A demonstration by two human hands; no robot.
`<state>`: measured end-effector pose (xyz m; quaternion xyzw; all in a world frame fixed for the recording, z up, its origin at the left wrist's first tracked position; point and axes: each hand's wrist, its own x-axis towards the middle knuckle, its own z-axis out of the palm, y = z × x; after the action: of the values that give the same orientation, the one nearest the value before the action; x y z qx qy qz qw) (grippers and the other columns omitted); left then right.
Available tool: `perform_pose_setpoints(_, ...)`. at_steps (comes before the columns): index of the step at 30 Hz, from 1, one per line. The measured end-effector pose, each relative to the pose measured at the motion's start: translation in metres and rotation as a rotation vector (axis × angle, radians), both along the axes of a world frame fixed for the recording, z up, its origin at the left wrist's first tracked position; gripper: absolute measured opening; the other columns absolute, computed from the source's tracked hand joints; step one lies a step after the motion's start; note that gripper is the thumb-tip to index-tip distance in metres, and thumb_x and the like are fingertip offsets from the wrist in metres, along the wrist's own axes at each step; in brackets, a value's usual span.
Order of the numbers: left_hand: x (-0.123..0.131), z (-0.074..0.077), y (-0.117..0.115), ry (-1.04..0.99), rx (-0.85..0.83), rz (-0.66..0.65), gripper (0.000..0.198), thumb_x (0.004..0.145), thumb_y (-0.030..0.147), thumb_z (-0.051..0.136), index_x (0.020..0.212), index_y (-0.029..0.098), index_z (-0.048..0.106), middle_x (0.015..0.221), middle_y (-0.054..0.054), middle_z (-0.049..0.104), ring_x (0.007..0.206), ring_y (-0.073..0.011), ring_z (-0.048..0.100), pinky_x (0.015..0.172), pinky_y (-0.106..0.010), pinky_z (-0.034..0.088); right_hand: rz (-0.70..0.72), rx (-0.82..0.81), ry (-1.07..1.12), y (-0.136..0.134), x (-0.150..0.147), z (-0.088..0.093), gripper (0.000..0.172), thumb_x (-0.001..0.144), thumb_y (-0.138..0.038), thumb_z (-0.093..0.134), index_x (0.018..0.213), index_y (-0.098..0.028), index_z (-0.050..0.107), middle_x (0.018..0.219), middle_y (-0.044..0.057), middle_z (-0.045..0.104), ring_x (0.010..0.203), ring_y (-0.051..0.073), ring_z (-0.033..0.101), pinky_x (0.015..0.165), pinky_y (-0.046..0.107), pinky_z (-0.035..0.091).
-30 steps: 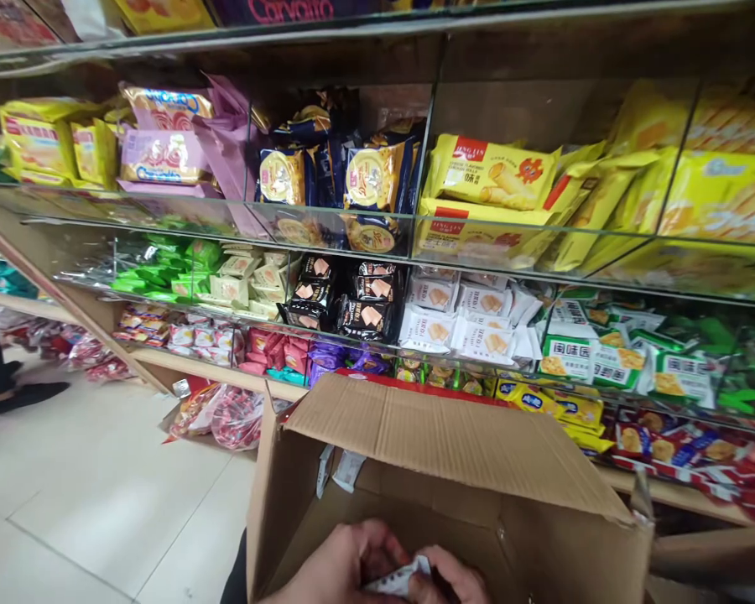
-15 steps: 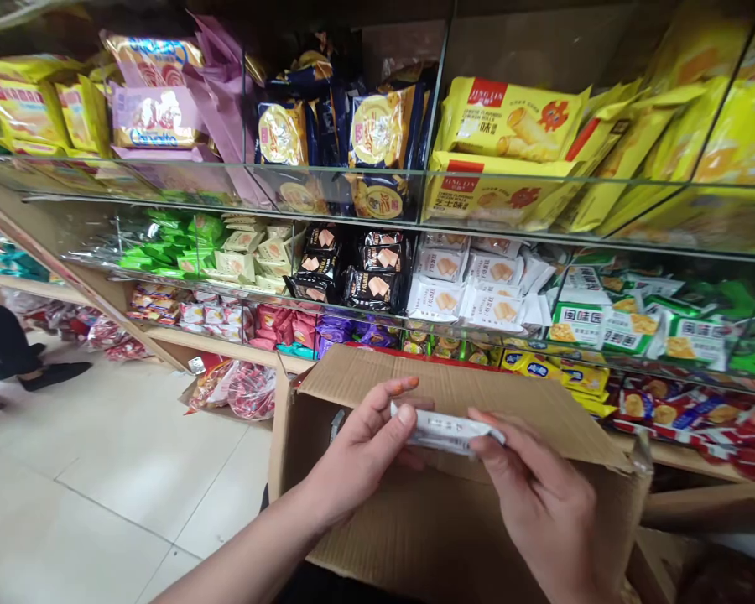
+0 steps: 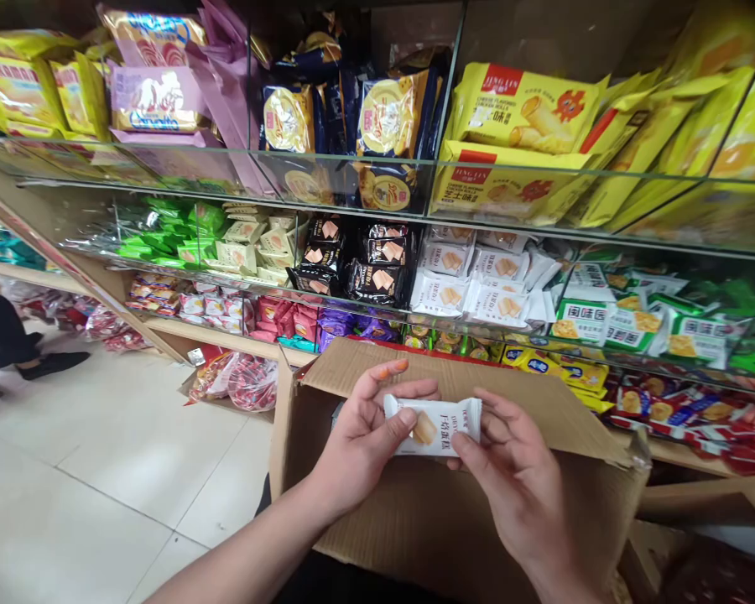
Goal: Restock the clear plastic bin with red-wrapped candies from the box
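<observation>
A small white snack packet (image 3: pixel 439 429), printed with a pale biscuit-like cake and dark lettering, is held level between my two hands. My left hand (image 3: pixel 368 432) grips its left end, thumb on the front and fingers behind. The right end sits in my right hand (image 3: pixel 516 474), with the thumb pressed on the printed face. Under both hands stands an open cardboard box (image 3: pixel 478 537), its far flap raised; my hands hide much of its inside. Similar white packets (image 3: pixel 500 298) lie in a glass-fronted compartment beyond the box.
Glass-fronted shelves hold yellow chicken roll bags (image 3: pixel 522 109), black packets (image 3: pixel 377 264) and green-white packets (image 3: pixel 610 319). A bag of red-wrapped sweets (image 3: pixel 252 382) sits low, left of the box. At far left a person's leg and dark shoe (image 3: pixel 54 365) show on the tiled floor (image 3: pixel 119 478).
The white packet has turned from its narrow edge to its printed front face. My right hand has shifted left and its fingers have moved behind the packet.
</observation>
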<state>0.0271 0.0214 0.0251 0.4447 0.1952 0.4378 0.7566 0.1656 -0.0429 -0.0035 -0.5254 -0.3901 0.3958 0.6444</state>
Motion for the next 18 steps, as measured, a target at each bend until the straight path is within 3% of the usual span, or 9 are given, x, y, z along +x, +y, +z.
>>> perform_pose_setpoints(2,-0.003,0.000,0.000,0.027,-0.029,-0.030,0.040,0.077,0.020,0.062,0.112,0.023,0.044,0.102,-0.006,0.063,0.084,-0.0181,0.063,0.072,-0.031,0.050,-0.001,-0.016,0.026,0.002,0.005,0.001,0.040,0.071,-0.031,0.065,0.107,-0.020,0.048,0.097,0.008,0.065,0.075,0.018,0.064,0.056,0.025,0.054)
perform_pose_setpoints(5,-0.009,0.003,-0.001,0.236,0.033,-0.101,0.028,0.073,0.019,0.065,0.099,0.017,0.054,0.090,-0.004,0.065,0.078,-0.0144,0.061,0.070,-0.026,0.048,0.064,-0.035,-0.021,0.002,0.013,0.005,0.032,0.072,-0.032,0.064,0.099,-0.019,0.053,0.092,0.008,0.067,0.073,0.018,0.064,0.059,0.026,0.055)
perform_pose_setpoints(8,-0.013,0.003,-0.005,0.420,0.099,-0.207,0.022,0.072,0.019,0.066,0.092,0.014,0.058,0.083,-0.003,0.064,0.076,-0.0132,0.059,0.069,-0.023,0.046,0.157,-0.008,-0.102,0.002,0.010,0.007,0.032,0.074,-0.029,0.062,0.103,-0.020,0.054,0.095,0.008,0.066,0.079,0.018,0.065,0.066,0.026,0.054)
perform_pose_setpoints(11,-0.010,-0.005,-0.008,0.318,0.075,-0.118,0.028,0.073,0.022,0.065,0.097,0.017,0.053,0.087,-0.003,0.063,0.081,-0.0145,0.058,0.074,-0.026,0.047,0.210,0.094,-0.056,-0.001,-0.003,0.004,0.045,0.075,-0.029,0.061,0.117,-0.024,0.045,0.109,0.010,0.062,0.089,0.020,0.063,0.073,0.030,0.054)
perform_pose_setpoints(14,-0.007,-0.013,-0.011,0.235,0.045,-0.029,0.031,0.072,0.025,0.066,0.098,0.021,0.049,0.089,-0.002,0.062,0.082,-0.0147,0.058,0.076,-0.029,0.046,0.305,0.007,-0.076,-0.005,-0.009,0.004,0.036,0.078,-0.035,0.056,0.111,-0.021,0.050,0.108,0.010,0.062,0.091,0.021,0.062,0.077,0.033,0.052)
perform_pose_setpoints(16,-0.010,-0.018,-0.011,0.294,0.065,-0.001,0.034,0.073,0.029,0.064,0.102,0.023,0.047,0.094,-0.003,0.059,0.082,-0.0140,0.057,0.074,-0.027,0.046,0.254,-0.104,-0.232,-0.003,0.003,0.009,0.030,0.080,-0.038,0.052,0.104,-0.019,0.055,0.099,0.009,0.065,0.085,0.019,0.063,0.075,0.032,0.052)
perform_pose_setpoints(18,-0.015,-0.022,-0.011,0.396,0.112,0.022,0.034,0.074,0.033,0.063,0.104,0.023,0.048,0.097,-0.004,0.057,0.084,-0.0141,0.055,0.074,-0.026,0.045,0.055,-0.120,-0.471,0.010,0.029,0.021,0.032,0.081,-0.040,0.050,0.104,-0.019,0.055,0.093,0.008,0.065,0.073,0.018,0.062,0.068,0.031,0.052)
